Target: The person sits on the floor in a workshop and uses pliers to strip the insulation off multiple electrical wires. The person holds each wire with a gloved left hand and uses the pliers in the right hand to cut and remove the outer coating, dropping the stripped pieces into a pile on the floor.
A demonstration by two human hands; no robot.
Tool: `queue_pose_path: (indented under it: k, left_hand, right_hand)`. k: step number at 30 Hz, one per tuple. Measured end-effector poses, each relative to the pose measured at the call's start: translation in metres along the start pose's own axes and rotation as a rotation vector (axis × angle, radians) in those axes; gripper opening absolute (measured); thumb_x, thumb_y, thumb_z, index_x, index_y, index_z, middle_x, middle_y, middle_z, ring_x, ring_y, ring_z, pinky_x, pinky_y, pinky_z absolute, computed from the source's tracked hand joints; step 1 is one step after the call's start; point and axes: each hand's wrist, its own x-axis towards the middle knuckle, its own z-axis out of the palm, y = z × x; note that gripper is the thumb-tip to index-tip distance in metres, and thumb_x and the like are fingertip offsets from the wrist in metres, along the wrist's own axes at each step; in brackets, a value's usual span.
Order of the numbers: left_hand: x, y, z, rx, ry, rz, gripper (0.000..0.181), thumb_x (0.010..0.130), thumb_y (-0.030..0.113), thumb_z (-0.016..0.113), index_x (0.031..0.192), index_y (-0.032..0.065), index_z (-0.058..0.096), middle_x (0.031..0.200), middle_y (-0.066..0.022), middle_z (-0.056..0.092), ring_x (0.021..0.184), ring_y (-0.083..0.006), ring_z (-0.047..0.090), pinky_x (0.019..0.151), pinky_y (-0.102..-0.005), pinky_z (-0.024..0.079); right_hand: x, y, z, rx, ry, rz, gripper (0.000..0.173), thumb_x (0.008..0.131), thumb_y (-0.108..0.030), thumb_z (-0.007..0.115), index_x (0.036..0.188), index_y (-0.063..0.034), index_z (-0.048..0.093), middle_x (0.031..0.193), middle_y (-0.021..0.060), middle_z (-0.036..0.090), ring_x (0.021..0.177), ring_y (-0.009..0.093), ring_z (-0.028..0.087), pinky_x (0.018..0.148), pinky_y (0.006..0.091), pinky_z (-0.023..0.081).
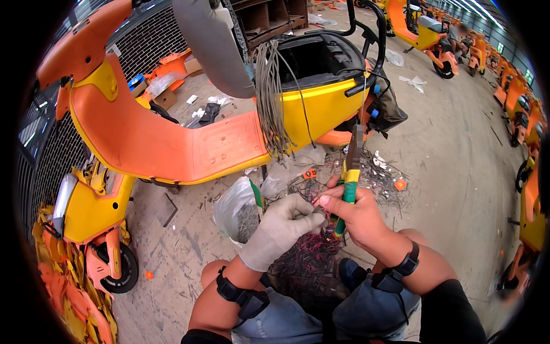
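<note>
My left hand [279, 230], in a pale knit work glove, is pinched at the fingertips on a thin wire, mostly hidden by the fingers. My bare right hand [365, 217] meets it, thumb and fingertips at a small pink-red wire end [316, 200]. Held in the same right hand are pliers [353, 157] with green and yellow wrapped handles, jaws pointing up. A thin cord [364, 96] runs from near the jaws up to the scooter's rear rack. Below both hands lies a heap of short black and red wire pieces [307, 262].
A white plastic sack [230, 206] of grey cut bits stands left of my hands. Ahead, a bundle of grey cables [270, 99] hangs over an orange and yellow scooter [227, 142]. Body panels [77, 296] pile up at left. Far right, a person [457, 38] sits among scooters.
</note>
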Motion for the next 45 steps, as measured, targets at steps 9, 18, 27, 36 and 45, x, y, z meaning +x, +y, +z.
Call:
queue_pose_path:
  k: [9,18,27,36,45]
  left_hand:
    - [-0.003,0.014,0.006,0.147,-0.063,0.03,0.018,0.098,0.012,0.06,0.109,-0.0024,0.064,0.083,-0.0054,0.066,0.069,-0.0091,0.059,0.063,-0.0235,0.047]
    - [0.009,-0.008,-0.004,0.344,0.008,0.096,0.017,0.089,0.008,0.071,0.097,-0.0047,0.064,0.089,-0.0098,0.071,0.083,-0.0149,0.07,0.076,-0.0283,0.056]
    - [0.009,-0.005,0.0,0.118,0.01,0.084,0.018,0.092,0.008,0.068,0.104,-0.0019,0.059,0.085,-0.0085,0.067,0.071,-0.0112,0.062,0.067,-0.026,0.051]
    - [0.009,-0.014,0.0,0.321,-0.061,0.205,0.019,0.096,0.01,0.063,0.11,-0.0028,0.066,0.089,-0.0059,0.069,0.081,-0.012,0.067,0.073,-0.0262,0.054]
    - [0.021,-0.009,-0.011,0.145,-0.031,0.121,0.016,0.092,0.009,0.068,0.088,0.0015,0.054,0.092,-0.0124,0.069,0.078,-0.0144,0.065,0.07,-0.0267,0.053]
  right_hand:
    - [0.0,-0.006,-0.004,-0.058,0.016,-0.098,0.018,0.088,-0.011,0.076,0.098,0.0031,0.073,0.114,0.0055,0.058,0.087,0.011,0.059,0.078,0.0277,0.05]
    - [0.003,-0.004,-0.01,-0.102,0.01,-0.112,0.016,0.086,-0.01,0.077,0.095,0.0022,0.074,0.109,0.0054,0.058,0.098,0.013,0.057,0.086,0.0298,0.047]
    - [0.003,-0.007,-0.011,-0.114,0.028,-0.122,0.016,0.086,-0.011,0.077,0.095,0.0019,0.075,0.109,0.0066,0.06,0.103,0.015,0.056,0.089,0.0319,0.045]
    - [0.004,-0.01,-0.014,-0.106,0.03,-0.131,0.013,0.086,-0.008,0.076,0.093,0.0023,0.073,0.112,0.0025,0.053,0.093,0.011,0.054,0.079,0.0266,0.045]
    - [0.003,-0.011,-0.011,-0.176,0.023,-0.136,0.012,0.086,-0.008,0.075,0.093,0.0019,0.074,0.112,0.0043,0.053,0.101,0.013,0.053,0.084,0.0282,0.044]
